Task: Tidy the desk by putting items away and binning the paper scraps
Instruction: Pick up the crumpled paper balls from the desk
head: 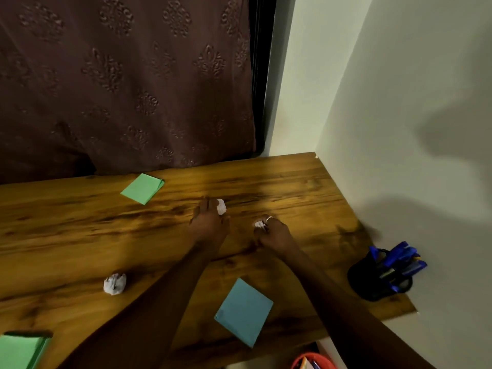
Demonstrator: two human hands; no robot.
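Head camera looks down on our wooden desk, which sits in a corner between a patterned brown curtain and a pale wall. Our left hand lies with its fingers stretched out, the tips touching a crumpled paper ball. Our right hand is curled tight round a second paper ball. A third paper ball sits apart at front left. A green notepad and a blue notepad lie flat, and a black pen holder stands by the wall.
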